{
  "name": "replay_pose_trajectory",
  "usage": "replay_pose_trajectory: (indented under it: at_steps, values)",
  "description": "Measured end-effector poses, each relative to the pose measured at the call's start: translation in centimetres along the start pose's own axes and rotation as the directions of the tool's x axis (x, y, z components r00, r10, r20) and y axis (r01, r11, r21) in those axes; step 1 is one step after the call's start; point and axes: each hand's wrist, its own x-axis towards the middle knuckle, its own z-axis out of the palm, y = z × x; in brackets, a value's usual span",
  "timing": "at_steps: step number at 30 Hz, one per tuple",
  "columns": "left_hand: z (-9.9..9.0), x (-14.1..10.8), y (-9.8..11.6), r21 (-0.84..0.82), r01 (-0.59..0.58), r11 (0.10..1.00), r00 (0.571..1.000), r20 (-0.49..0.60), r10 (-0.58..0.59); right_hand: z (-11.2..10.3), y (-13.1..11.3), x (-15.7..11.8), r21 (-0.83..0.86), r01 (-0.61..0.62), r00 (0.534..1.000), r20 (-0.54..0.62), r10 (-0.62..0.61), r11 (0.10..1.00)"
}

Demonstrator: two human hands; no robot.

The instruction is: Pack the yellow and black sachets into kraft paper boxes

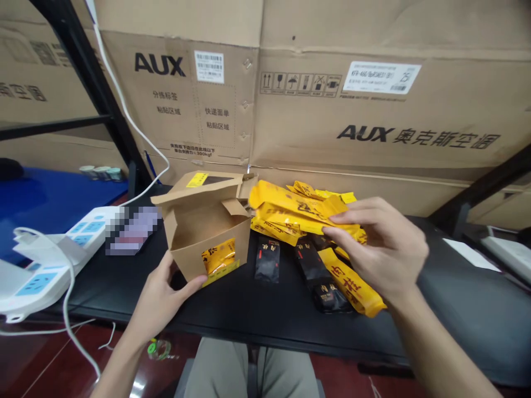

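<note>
My left hand [168, 290] grips the lower left corner of an open brown cardboard box [182, 246], thumb on its front. Through the box's front window a yellow packet [218, 257] shows. My right hand [384, 246] pinches a yellow packet [290, 204] with dark lettering by its right end, holding it above a pile of similar yellow packets [276, 229]. Below that hand another yellow packet [352, 282] lies slantwise. Black packets [267, 260] with gold lettering lie on the black tabletop, to the right of the box.
A second brown box [203, 179] stands behind the open one. On the left are a white power strip [93, 221] with cables and a blurred flat item [133, 229]. Large AUX cartons [298, 121] form a wall behind. A white card [470, 254] lies at right.
</note>
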Motion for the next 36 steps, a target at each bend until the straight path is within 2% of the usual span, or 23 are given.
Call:
replay_pose_trajectory:
  at_steps: [3, 7, 10, 15, 18, 22, 26, 30, 33, 36]
  values:
    - [-0.1, 0.0, 0.3, 0.033, -0.011, 0.999, 1.0, 0.009, 0.011, -0.8, -3.0, 2.8, -0.066, 0.07, 0.983, 0.172, -0.058, 0.995]
    - [-0.1, 0.0, 0.4, 0.046, -0.022, 0.999, 1.0, 0.017, 0.021, 0.0, -5.8, 5.9, -0.134, 0.186, 0.916, 0.382, -0.122, 0.973]
    - [0.0, 0.0, 0.4, 0.018, -0.04, 0.999, 0.999, 0.027, 0.04, 1.6, -7.3, 7.9, -0.127, 0.321, 0.828, 0.519, -0.212, 0.939]
    - [0.2, 0.1, 0.7, -0.079, -0.038, 0.996, 0.999, -0.001, 0.038, 3.9, -9.4, 11.4, -0.072, 0.408, 0.679, 0.69, -0.25, 0.91]
    - [0.2, 0.1, 0.8, -0.114, -0.039, 0.993, 0.999, -0.019, 0.037, 4.4, -10.6, 13.6, -0.087, 0.476, 0.598, 0.762, -0.249, 0.875]
    - [0.2, 0.1, 0.4, -0.089, -0.054, 0.995, 0.999, -0.013, 0.053, 4.1, -12.0, 15.9, -0.096, 0.554, 0.514, 0.82, -0.25, 0.827]
    - [0.1, 0.1, 0.1, -0.073, -0.072, 0.995, 0.997, 0.03, 0.074, 4.4, -12.5, 16.5, -0.063, 0.563, 0.443, 0.864, -0.237, 0.824]
    - [0.1, 0.2, 0.0, -0.075, -0.082, 0.994, 0.996, 0.034, 0.085, 6.1, -12.4, 15.6, -0.006, 0.466, 0.411, 0.887, -0.211, 0.885]
    - [0.0, 0.2, -0.1, -0.072, -0.083, 0.994, 0.996, 0.023, 0.084, 7.5, -12.4, 14.6, 0.024, 0.377, 0.352, 0.921, -0.167, 0.926]
    - [0.0, 0.3, -0.2, -0.068, -0.091, 0.994, 0.995, 0.025, 0.092, 8.4, -12.6, 14.1, 0.008, 0.368, 0.277, 0.954, -0.117, 0.93]
